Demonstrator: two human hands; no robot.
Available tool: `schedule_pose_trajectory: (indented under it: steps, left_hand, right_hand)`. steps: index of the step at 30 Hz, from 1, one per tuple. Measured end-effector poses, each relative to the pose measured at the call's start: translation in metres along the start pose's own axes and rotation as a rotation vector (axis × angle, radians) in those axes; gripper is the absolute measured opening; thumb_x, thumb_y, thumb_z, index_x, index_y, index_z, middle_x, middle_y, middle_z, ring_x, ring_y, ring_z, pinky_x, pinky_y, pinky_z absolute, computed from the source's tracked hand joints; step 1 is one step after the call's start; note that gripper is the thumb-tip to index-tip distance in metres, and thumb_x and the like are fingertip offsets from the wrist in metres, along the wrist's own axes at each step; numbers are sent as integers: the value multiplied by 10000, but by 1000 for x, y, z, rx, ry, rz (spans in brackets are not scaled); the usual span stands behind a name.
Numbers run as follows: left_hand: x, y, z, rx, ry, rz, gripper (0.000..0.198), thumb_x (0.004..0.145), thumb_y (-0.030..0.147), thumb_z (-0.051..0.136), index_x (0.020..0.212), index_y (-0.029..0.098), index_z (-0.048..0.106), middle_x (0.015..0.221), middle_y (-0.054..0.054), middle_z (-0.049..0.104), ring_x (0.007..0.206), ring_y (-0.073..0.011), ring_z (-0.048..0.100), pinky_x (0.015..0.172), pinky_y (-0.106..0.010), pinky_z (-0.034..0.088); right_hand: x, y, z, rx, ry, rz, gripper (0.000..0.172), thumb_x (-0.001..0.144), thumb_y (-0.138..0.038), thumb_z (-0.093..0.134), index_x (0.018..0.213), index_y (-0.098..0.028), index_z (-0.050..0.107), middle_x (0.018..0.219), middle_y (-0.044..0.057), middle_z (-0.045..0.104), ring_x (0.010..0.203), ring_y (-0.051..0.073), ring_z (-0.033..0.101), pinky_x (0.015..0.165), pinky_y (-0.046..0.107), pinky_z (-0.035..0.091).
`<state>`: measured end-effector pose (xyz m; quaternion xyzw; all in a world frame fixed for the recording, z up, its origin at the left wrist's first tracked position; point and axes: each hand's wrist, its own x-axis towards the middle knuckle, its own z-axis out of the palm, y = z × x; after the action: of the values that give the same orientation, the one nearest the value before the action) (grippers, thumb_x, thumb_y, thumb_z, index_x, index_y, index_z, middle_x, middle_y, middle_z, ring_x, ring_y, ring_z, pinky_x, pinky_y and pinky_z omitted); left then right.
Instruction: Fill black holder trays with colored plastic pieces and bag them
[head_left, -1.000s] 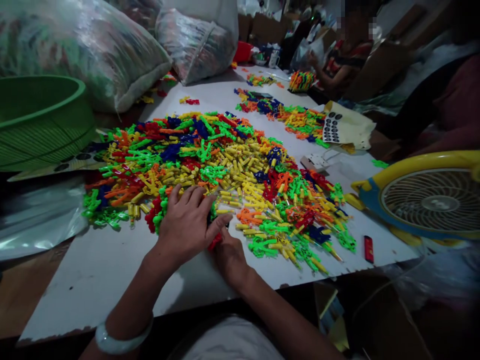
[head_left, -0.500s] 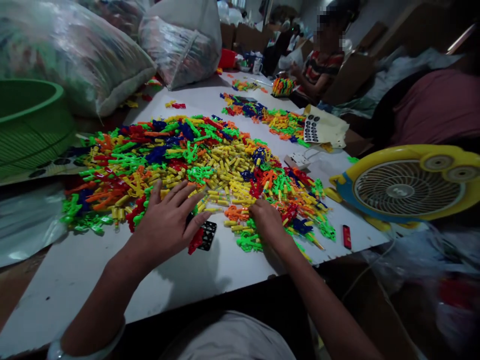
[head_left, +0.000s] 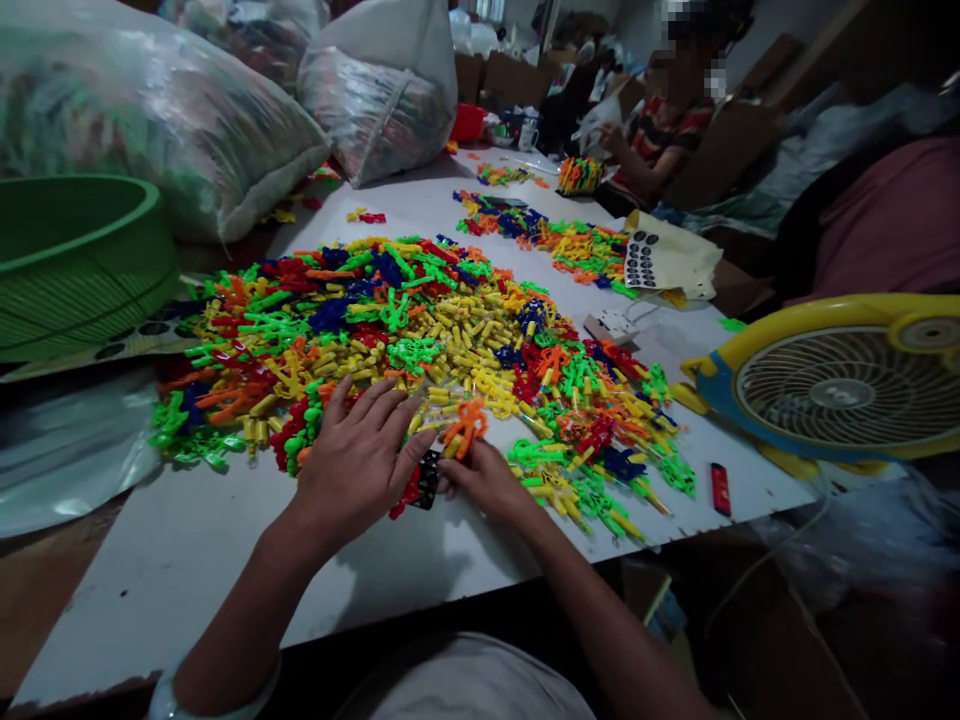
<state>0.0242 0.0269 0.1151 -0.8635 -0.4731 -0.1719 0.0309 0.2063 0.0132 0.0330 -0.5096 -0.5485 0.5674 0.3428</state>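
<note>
My left hand [head_left: 360, 455] lies palm down with its fingers stretched out and slightly apart. It covers part of a small black tray with holes [head_left: 428, 482] and some red and green plastic pieces; what is under the palm is hidden. My right hand [head_left: 487, 483] pinches an orange plastic toy figure [head_left: 466, 425] just beside the tray. Beyond both hands spreads a big heap of coloured plastic toy figures [head_left: 330, 315], with short yellow tube-like pieces [head_left: 461, 335] in its middle. More figures and yellow pieces [head_left: 581, 480] lie right of my right hand.
On the left are a green basket [head_left: 82, 270] and large filled plastic bags [head_left: 187, 120]. A yellow fan [head_left: 840, 390] and a red lighter-like object [head_left: 720, 489] are at the right. Another person [head_left: 667, 135] sits at the table's far side, near a power strip [head_left: 611, 327].
My right hand has moved left from the small pile towards the black tray, bringing an orange toy figure. My left hand stays over the tray. The view has shifted slightly.
</note>
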Motion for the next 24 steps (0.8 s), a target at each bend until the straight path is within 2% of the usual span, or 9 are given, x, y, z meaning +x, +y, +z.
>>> schedule_pose_trajectory:
  steps: [2, 6, 9, 11, 14, 17, 19, 21, 24]
  left_hand:
    - [0, 0, 1, 0, -5, 2, 447, 976, 417, 358, 1267, 167, 588, 1275, -106, 641, 1305, -293, 485, 1163, -570, 211]
    - [-3, -1, 1, -2, -23, 9, 481, 955, 449, 387, 1324, 184, 544, 1309, -120, 617, 1328, -305, 456, 1167, -590, 186]
    - [-6, -2, 1, -3, -49, 71, 711, 848, 607, 493, 1412, 177, 452, 1387, -173, 542, 1365, -367, 394, 1155, -638, 155]
    - [-7, -2, 1, 3, -55, 96, 782, 816, 636, 516, 1436, 170, 416, 1417, -191, 508, 1372, -382, 379, 1151, -651, 146]
    - [-7, -2, 1, 16, -43, 91, 579, 892, 487, 469, 1380, 177, 493, 1389, -168, 544, 1351, -353, 418, 1154, -630, 167]
    - [-7, -1, 1, 15, -41, 131, 437, 916, 360, 430, 1310, 232, 568, 1365, -114, 579, 1313, -331, 468, 1150, -625, 183]
    - [-7, -1, 0, 17, -55, 165, 392, 918, 322, 411, 1242, 246, 618, 1369, -88, 582, 1292, -321, 490, 1144, -613, 211]
    - [-7, -1, 0, 32, -69, 179, 370, 921, 303, 392, 1160, 226, 663, 1370, -84, 583, 1285, -320, 496, 1135, -597, 245]
    - [-7, -3, 0, 41, -61, 185, 406, 926, 293, 379, 1246, 213, 616, 1372, -82, 583, 1288, -317, 495, 1131, -593, 260]
  right_hand:
    - [4, 3, 19, 46, -50, -35, 128, 815, -247, 509, 731, -197, 591, 604, -4, 651, 553, 148, 622, 571, 260, 511]
    - [8, 9, 36, -155, 103, -172, 132, 809, -222, 543, 883, -198, 650, 726, 16, 689, 655, 169, 631, 607, 258, 508]
    - [5, 12, 40, -335, 135, -272, 179, 856, -275, 544, 1002, -227, 635, 944, 37, 710, 830, 205, 641, 706, 278, 511]
    - [4, 13, 47, -481, 131, -262, 201, 900, -289, 493, 1049, -231, 614, 988, 49, 703, 835, 214, 642, 709, 289, 510]
    - [5, 14, 61, -736, 181, -230, 279, 950, -240, 382, 1150, -198, 571, 1041, 98, 687, 839, 223, 640, 707, 308, 512]
    - [7, 14, 71, -853, 196, -225, 311, 939, -179, 360, 1178, -148, 556, 1060, 149, 672, 791, 223, 624, 642, 320, 505]
    - [7, 11, 68, -839, 175, -248, 297, 926, -167, 384, 1159, -126, 563, 1046, 159, 669, 756, 219, 611, 615, 323, 497]
    - [3, 5, 54, -779, 142, -289, 267, 927, -170, 400, 1131, -151, 571, 1019, 120, 669, 782, 205, 613, 652, 314, 505]
    - [-13, -5, 4, -664, 255, -323, 225, 923, -166, 417, 1040, -207, 604, 998, 66, 652, 903, 190, 613, 788, 313, 505]
